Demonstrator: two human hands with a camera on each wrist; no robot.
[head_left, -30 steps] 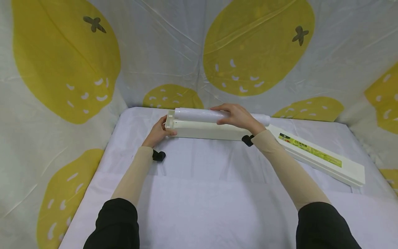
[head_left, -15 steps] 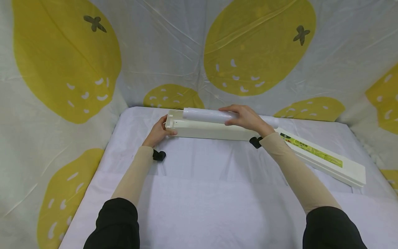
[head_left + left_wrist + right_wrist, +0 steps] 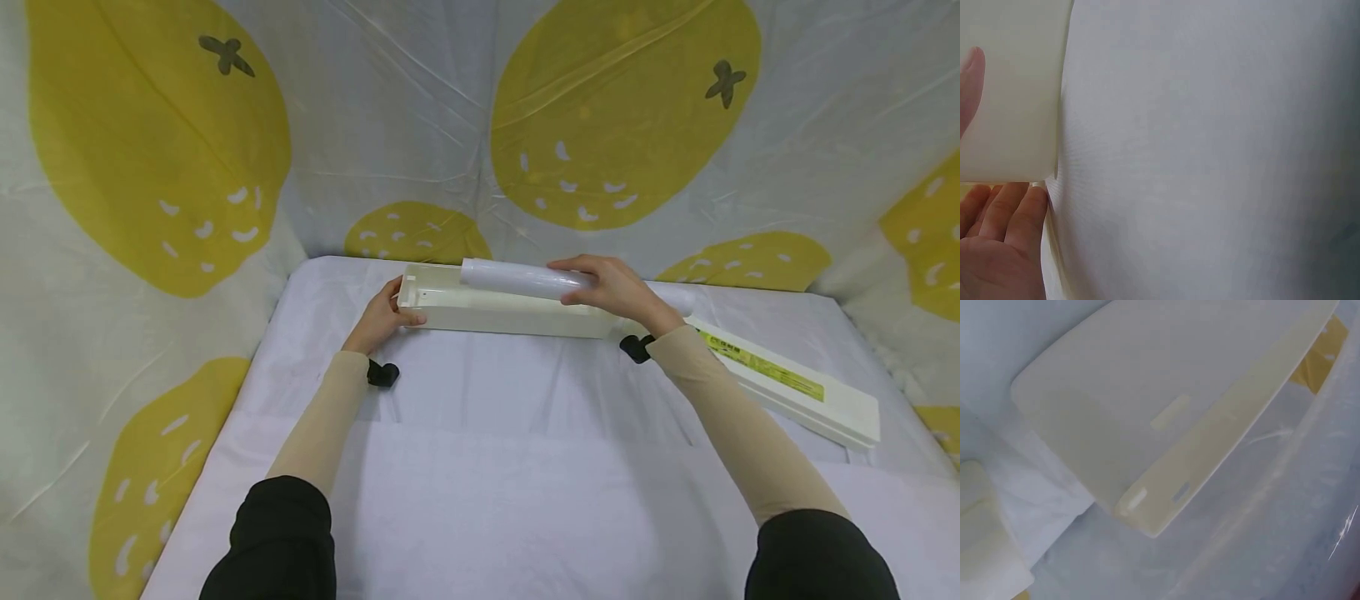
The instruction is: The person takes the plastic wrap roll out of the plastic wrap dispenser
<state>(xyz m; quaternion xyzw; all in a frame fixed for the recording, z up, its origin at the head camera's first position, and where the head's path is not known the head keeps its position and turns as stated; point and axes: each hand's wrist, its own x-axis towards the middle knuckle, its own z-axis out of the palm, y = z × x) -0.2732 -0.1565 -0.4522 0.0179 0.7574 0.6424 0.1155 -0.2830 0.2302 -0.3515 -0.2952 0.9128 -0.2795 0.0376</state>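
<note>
My right hand [image 3: 618, 287] grips a roll of cling film [image 3: 517, 279] around its middle. Held lengthwise over a long cream dispenser box [image 3: 495, 320], the roll reaches past the box's right end, and its left end overlaps the open trough. At the box's left end my left hand [image 3: 377, 321] holds on, thumb along the front wall and fingers around the end. That thumb [image 3: 971, 87] shows against the box wall [image 3: 1016, 119] in the left wrist view. In the right wrist view, the box's far end [image 3: 1097, 425] lies beside the blurred clear film [image 3: 1297, 550].
Right of the box lies the long white lid [image 3: 847, 417] with a yellow-green label, slanting toward the front right. A white cloth covers the table [image 3: 525, 500]. Close behind the box rises a curtain [image 3: 420, 108] printed with yellow fruit.
My right hand has carried the roll to the right along the box, so more of the trough shows at the left. The left hand and the box stay put.
</note>
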